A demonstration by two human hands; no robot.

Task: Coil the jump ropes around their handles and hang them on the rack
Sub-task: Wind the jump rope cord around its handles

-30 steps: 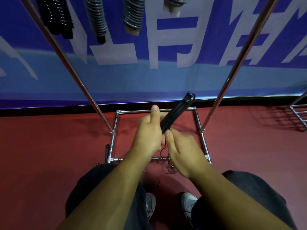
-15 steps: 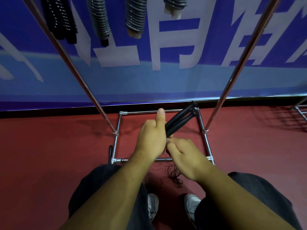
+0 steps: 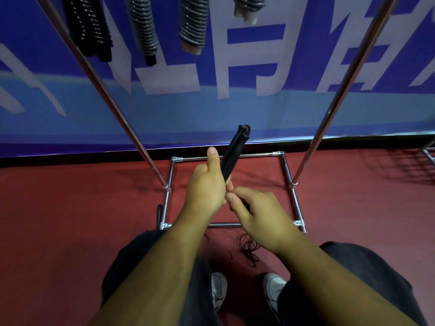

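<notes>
A black coiled rope [image 3: 91,29] hung top left, beside the rack's left pole [image 3: 113,100], with grey coils [image 3: 143,27] to its right. Below, the left hand [image 3: 204,187] gripped the handles [image 3: 235,149], fingers curled round their lower half and thumb straight up beside them. The black pair stood tilted right, above the rack base [image 3: 286,170] on the red floor [image 3: 70,220]. The right hand [image 3: 259,212] pinched their lower end between thumb and forefinger. Loose rope [image 3: 249,248] lay tangled on the floor beneath that hand, near the shoes [image 3: 273,290]. The right pole [image 3: 341,95] slanted up at the far side
</notes>
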